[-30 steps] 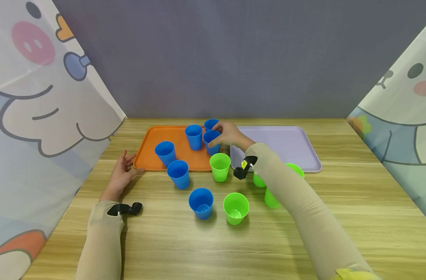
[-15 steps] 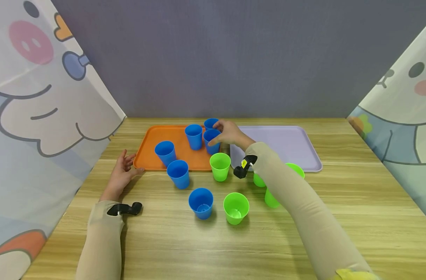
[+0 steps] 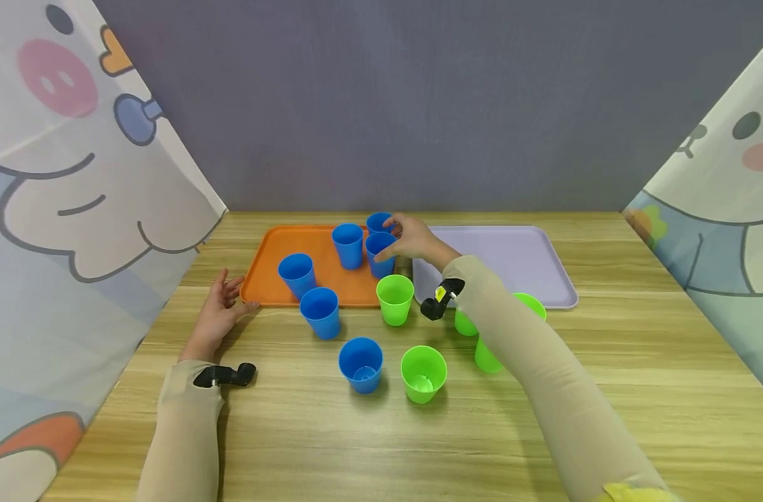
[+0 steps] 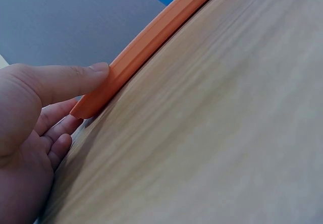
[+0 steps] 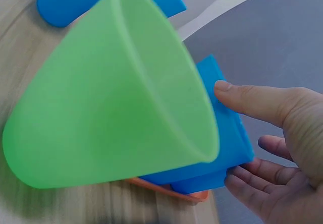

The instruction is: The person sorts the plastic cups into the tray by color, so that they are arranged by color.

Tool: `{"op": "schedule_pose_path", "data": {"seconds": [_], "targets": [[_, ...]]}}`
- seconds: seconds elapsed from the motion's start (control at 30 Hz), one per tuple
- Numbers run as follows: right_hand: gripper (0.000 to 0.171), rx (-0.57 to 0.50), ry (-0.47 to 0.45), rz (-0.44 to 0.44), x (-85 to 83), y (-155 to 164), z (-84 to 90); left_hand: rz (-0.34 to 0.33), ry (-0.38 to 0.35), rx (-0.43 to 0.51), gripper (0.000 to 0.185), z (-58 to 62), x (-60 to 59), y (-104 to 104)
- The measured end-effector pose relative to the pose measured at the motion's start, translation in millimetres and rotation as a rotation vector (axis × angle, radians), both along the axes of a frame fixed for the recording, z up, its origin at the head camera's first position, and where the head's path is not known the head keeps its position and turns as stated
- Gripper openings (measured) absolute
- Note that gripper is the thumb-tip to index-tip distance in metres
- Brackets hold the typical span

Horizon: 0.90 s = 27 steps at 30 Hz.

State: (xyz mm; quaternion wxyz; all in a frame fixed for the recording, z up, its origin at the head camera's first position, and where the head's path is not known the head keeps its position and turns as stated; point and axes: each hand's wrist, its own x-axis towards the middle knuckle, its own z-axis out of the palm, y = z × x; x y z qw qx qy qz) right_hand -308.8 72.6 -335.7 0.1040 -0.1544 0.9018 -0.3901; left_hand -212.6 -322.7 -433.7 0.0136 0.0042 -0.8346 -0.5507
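Observation:
My right hand (image 3: 415, 240) grips a blue cup (image 3: 376, 266) near the right end of the orange tray (image 3: 265, 272), thumb in front and the other fingers behind it. In the right wrist view the thumb (image 5: 242, 95) and fingers meet opposite sides of this cup (image 5: 222, 138), which is partly hidden by a large green cup (image 5: 91, 108) close to the camera. My left hand (image 3: 221, 307) stays at the tray's near left corner. Its straight thumb (image 4: 75, 80) touches the orange rim (image 4: 136, 47), while its other fingers lie loosely beside the corner.
More blue cups (image 3: 348, 247) stand upright on and in front of the orange tray. Green cups (image 3: 395, 300) stand on the wooden table (image 3: 293, 446) at centre and right, some partly behind my right forearm. A lilac tray (image 3: 506, 254) lies at right; a grey wall (image 3: 419, 104) rises behind.

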Motion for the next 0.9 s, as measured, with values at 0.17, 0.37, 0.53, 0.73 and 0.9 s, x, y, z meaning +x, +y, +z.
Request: {"op": "schedule_pose_path", "data": {"seconds": [0.17, 0.37, 0.53, 0.73, 0.9], "targets": [[0.08, -0.026, -0.001, -0.001, 2.9, 3, 7.0, -0.002, -0.007, 0.021, 0.102, 2.4, 0.2, 2], [0.073, -0.075, 0.012, -0.005, 6.2, 9, 15.0, 0.003, 0.006, 0.022, 0.1, 7.6, 3.7, 5], [0.072, -0.069, 0.025, 0.02, 9.3, 15, 14.8, 0.005, 0.016, 0.012, 0.102, 0.1, -0.9, 1], [0.072, -0.059, 0.039, 0.034, 15.3, 18, 19.1, 0.004, 0.011, 0.005, 0.103, -2.4, -3.2, -2], [0.073, -0.078, 0.055, 0.067, 22.0, 17, 23.2, 0.007, 0.008, 0.006, 0.102, -5.3, -5.5, -4]]}}
